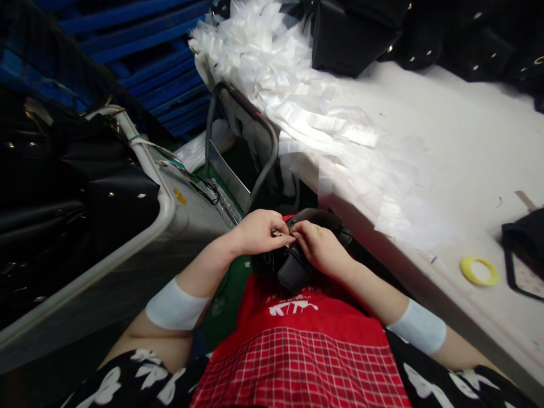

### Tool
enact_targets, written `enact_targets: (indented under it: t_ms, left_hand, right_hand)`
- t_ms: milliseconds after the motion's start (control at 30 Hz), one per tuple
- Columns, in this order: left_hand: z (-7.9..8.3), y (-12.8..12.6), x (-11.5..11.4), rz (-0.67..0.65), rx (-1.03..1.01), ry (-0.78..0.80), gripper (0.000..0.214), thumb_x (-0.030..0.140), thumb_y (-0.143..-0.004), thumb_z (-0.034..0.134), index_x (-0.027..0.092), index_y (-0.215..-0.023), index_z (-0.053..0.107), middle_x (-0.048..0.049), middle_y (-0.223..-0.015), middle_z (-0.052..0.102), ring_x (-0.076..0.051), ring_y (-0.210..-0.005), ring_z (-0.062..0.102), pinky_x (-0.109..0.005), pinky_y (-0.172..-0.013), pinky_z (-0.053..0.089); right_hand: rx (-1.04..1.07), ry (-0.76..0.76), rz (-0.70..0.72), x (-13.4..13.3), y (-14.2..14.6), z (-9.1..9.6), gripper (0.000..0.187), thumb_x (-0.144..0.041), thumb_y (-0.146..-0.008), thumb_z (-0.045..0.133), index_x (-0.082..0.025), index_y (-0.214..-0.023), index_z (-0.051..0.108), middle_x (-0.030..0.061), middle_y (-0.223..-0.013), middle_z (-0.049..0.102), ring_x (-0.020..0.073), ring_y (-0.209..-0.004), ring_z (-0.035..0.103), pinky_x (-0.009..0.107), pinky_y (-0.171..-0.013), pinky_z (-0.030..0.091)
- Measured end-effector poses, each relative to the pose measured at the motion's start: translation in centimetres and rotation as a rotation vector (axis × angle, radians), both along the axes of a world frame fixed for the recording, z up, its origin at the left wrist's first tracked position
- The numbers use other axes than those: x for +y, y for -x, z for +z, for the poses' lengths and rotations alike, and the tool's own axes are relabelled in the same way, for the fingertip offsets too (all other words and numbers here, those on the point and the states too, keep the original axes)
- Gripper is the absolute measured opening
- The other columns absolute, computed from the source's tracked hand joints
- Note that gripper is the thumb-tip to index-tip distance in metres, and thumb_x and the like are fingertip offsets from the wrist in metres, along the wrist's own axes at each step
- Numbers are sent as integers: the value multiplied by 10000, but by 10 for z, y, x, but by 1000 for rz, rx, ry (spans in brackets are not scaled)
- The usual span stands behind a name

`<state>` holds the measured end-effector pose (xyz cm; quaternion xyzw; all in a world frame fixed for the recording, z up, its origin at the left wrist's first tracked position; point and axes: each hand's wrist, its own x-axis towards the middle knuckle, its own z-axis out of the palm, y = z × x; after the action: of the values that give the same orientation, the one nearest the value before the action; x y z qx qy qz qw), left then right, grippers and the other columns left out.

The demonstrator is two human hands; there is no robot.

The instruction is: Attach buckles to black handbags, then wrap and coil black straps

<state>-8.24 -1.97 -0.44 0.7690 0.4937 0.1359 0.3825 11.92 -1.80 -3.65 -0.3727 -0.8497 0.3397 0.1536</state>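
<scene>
A black leather-like bag (293,269) rests at my lap against the red apron (306,334), its upper part partly hidden by my hands. My left hand (260,231) is closed in a pinch over the bag, with small shiny metal bits showing between thumb and fingers; their kind is too small to tell. Fingertips of my right hand (322,245) are pinched together close beside the left ones, on the bag's edge. Exactly what the right fingertips grip is hidden.
At right stands a white table (450,141) with heaped white plastic wrapping (255,51), a yellow tape roll (479,271) and a phone-like item (527,272). More black bags (357,34) lie at its back. Left is a white-framed cart (165,209) of black bags; a metal-framed stool (272,141) stands ahead.
</scene>
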Motion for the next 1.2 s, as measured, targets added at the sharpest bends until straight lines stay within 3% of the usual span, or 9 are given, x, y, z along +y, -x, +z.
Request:
enact_targets:
  t_ms: [100,200,367,500,667,1000,1200]
  left_hand:
    - [1,7,14,-176,-7,123,218,350,-817,624,205,-725,757,-16,-707,677,-148,-665,591,-233,-639,386]
    - [-3,7,16,-228,4,68,221,333,-841,609,206,-723,745,-17,-715,682,-152,-684,597,-233,-641,369]
    - [-11,-2,1,-131,107,-76,319,355,-914,521,202,-714,716,-29,-731,678,-159,-695,598,-246,-630,352]
    - [-16,-10,-8,43,119,-77,335,358,-923,508,185,-715,706,-38,-726,679,-169,-716,611,-256,-646,367]
    - [-20,-17,-14,185,135,-102,354,341,-925,506,184,-665,688,-36,-698,661,-169,-704,594,-266,-638,362]
    - [-23,-20,-21,192,184,-141,359,341,-934,499,186,-653,659,-37,-694,642,-172,-684,568,-277,-619,343]
    - [-21,-15,-22,101,124,-86,359,371,-950,481,180,-713,670,-49,-730,660,-174,-715,590,-275,-663,388]
  right_hand:
    - [-22,-1,14,-2,2,0,156,-222,-990,442,-166,-1032,582,76,-955,698,179,-839,652,278,-739,462]
    - [-22,39,-29,-1,1,4,158,-221,-973,473,-164,-972,620,67,-905,707,169,-804,652,268,-726,456]
    - [23,170,-46,4,-7,11,191,-184,-893,539,-184,-906,730,32,-849,748,148,-716,655,243,-665,455]
    - [22,176,-45,4,-8,11,224,-225,-866,591,-221,-1000,770,33,-906,771,164,-738,679,248,-654,468]
    - [-49,146,-93,2,-3,10,203,-271,-884,595,-230,-910,791,35,-842,774,168,-708,680,252,-622,441]
    - [-266,-74,-154,-9,7,10,202,-284,-875,568,-206,-794,736,55,-807,747,190,-699,666,278,-592,391]
    - [-331,-81,-163,-9,7,6,184,-258,-955,478,-151,-975,627,85,-824,726,216,-710,690,279,-580,388]
